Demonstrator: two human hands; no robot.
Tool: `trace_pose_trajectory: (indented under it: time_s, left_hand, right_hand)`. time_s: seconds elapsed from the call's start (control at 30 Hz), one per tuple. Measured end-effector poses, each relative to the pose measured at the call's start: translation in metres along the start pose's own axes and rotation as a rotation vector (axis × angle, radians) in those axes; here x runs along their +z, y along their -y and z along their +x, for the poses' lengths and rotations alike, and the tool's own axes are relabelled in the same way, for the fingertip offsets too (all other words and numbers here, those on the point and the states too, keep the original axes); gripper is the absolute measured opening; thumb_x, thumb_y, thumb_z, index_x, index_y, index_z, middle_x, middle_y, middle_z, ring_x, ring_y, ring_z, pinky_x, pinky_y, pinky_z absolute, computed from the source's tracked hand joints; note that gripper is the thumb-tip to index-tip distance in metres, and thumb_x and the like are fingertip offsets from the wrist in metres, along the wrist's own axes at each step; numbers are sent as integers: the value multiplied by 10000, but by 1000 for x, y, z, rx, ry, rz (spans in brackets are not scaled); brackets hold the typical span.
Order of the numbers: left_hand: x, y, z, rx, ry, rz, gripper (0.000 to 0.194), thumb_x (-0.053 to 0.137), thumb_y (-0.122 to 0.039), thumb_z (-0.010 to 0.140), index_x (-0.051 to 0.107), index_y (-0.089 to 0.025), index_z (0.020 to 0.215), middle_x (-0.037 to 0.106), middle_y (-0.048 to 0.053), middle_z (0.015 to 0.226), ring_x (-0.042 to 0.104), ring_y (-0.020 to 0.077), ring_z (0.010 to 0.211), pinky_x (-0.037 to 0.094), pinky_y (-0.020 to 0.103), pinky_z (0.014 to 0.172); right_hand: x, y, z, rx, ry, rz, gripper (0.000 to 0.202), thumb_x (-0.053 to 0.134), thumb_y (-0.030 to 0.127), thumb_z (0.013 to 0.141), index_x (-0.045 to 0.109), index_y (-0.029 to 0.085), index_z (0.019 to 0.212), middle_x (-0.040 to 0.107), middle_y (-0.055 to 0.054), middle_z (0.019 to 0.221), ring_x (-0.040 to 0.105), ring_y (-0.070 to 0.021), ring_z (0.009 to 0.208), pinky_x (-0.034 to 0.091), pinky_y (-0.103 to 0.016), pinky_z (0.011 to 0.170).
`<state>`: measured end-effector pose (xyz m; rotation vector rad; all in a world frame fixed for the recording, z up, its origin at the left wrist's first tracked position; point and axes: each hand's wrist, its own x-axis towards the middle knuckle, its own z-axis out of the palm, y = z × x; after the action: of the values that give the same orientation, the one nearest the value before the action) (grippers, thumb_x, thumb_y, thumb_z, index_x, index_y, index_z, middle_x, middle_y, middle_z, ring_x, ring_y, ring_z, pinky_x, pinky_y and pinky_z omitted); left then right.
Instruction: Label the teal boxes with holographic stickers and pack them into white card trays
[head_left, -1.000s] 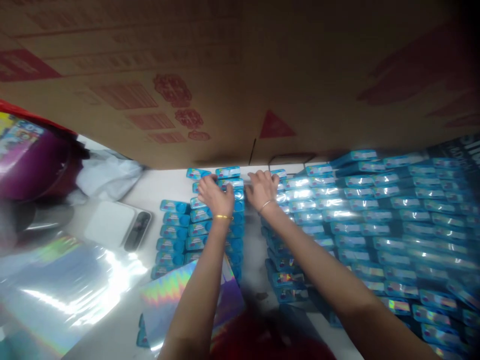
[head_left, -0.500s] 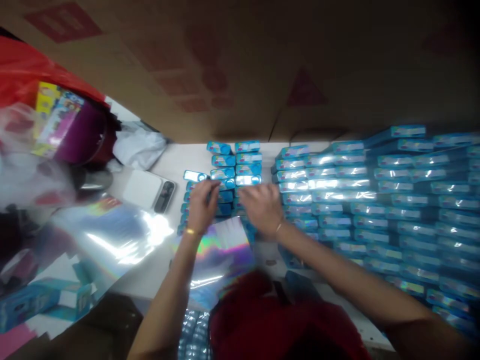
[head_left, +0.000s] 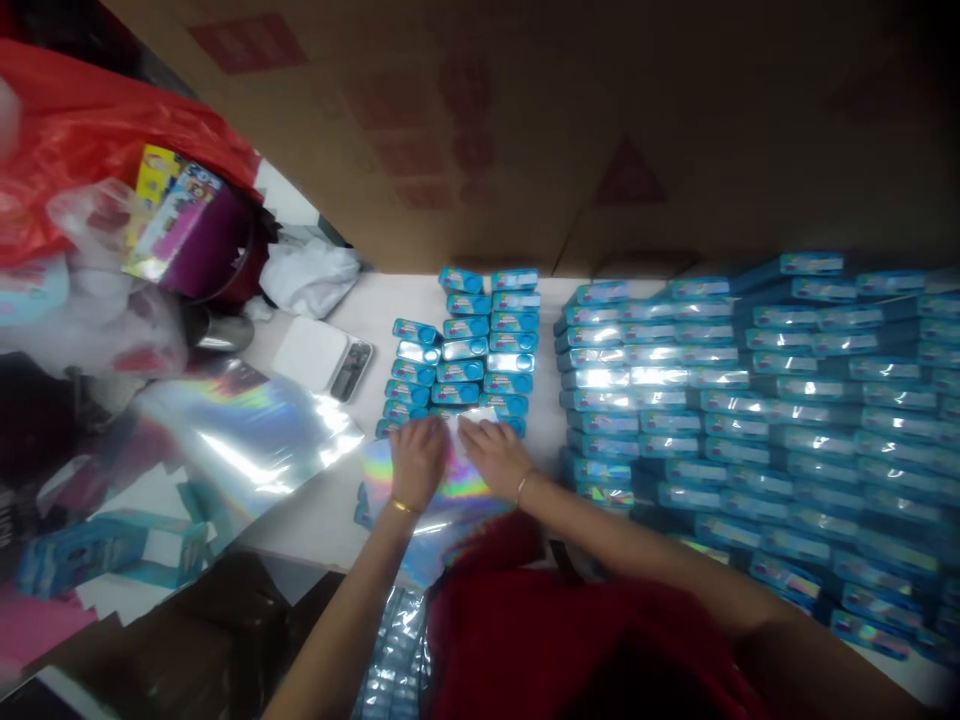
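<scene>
One left hand (head_left: 418, 462) and one right hand (head_left: 500, 462) are touching a shiny sheet (head_left: 459, 484) mid-frame, grip unclear; it's looking light, bendy, slippery, edges offering best hold.

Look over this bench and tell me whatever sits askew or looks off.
Slightly askew: the rear blue box of the middle short column slants against its neighbour. Messier still is the far left, where an open teal carton lies among loose paper scraps. I see no spill; blur hides any fine damage.
</scene>
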<state>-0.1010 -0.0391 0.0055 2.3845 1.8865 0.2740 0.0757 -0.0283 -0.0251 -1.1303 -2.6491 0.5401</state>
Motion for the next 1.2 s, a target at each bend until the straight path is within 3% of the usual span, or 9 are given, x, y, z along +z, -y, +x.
trace_pose_trajectory:
  time_s: [0.13, 0.23, 0.37, 0.47, 0.57, 0.67, 0.8, 0.97, 1.2]
  left_hand:
    - [-11, -7, -13, -3, -20, -64, 104, 535, -195, 878, 623, -193, 934, 649, 105, 1124, 536, 257, 978, 340, 388, 772]
    - [-40, -19, -22, -69, 19, -233, 52, 555, -222, 875, 577, -190, 840, 665, 73, 980, 566, 223, 909, 357, 374, 780]
    - [-81, -34, -19, -392, -85, -608, 93, 611, -258, 846, 550, -210, 795, 623, 1, 802, 584, 163, 801, 407, 348, 820]
    - [-90, -42, -1, -671, -210, -951, 171, 674, -295, 783, 529, -207, 764, 594, -9, 786, 575, 141, 762, 461, 297, 753]
    - [-79, -48, 23, -802, -205, -1163, 216, 710, -312, 731, 528, -197, 748, 593, -14, 758, 570, 123, 729, 466, 259, 712]
    - [-57, -55, 47, -837, -153, -1269, 228, 714, -324, 716, 531, -189, 734, 581, -25, 699, 566, 114, 682, 466, 252, 699]
    - [-20, -64, 91, -727, -193, -1197, 173, 674, -324, 758, 577, -181, 756, 606, -2, 759, 585, 135, 762, 473, 288, 783]
    - [13, -72, 162, -483, -309, -835, 151, 645, -269, 767, 558, -186, 675, 586, 21, 816, 558, 173, 871, 435, 341, 886]
    - [36, -69, 211, -496, -178, -546, 95, 622, -247, 763, 585, -197, 691, 606, 59, 912, 523, 253, 960, 370, 455, 932]
  right_hand:
    - [3, 3, 0, 17, 32, 7, 421, 402, 134, 937, 478, 153, 1351, 460, -104, 1440, 430, -263, 1139, 357, -408, 872]
    - [-2, 2, 3, 47, 79, 43, 397, 397, 147, 943, 509, 159, 1323, 462, -109, 1437, 441, -264, 1126, 366, -410, 866]
    - [-23, 1, 7, 188, -37, 386, 343, 375, 273, 976, 572, 167, 1236, 580, -123, 1290, 482, -241, 1113, 376, -408, 911]
    - [-43, 2, 6, 352, -242, 854, 464, 216, 372, 1009, 622, 170, 1104, 646, -90, 1117, 542, -201, 1044, 416, -362, 897]
    - [-60, 4, 4, 458, -257, 1162, 410, 355, 487, 963, 635, 187, 977, 653, -39, 945, 579, -175, 865, 455, -301, 770]
    - [-73, -7, 6, 603, -313, 1155, 317, 532, 492, 885, 606, 193, 808, 597, 7, 746, 541, -147, 712, 430, -261, 665]
    - [-90, -53, 18, 618, -437, 736, 294, 503, 416, 915, 598, 196, 745, 594, -6, 741, 542, -164, 774, 399, -283, 749]
    - [-107, -120, 43, 674, -373, 229, 267, 481, 349, 937, 643, 194, 791, 638, -31, 823, 534, -200, 886, 315, -323, 806]
    - [-101, -154, 74, 707, -200, -32, 269, 444, 273, 938, 676, 174, 844, 655, -95, 931, 503, -257, 949, 251, -374, 810]
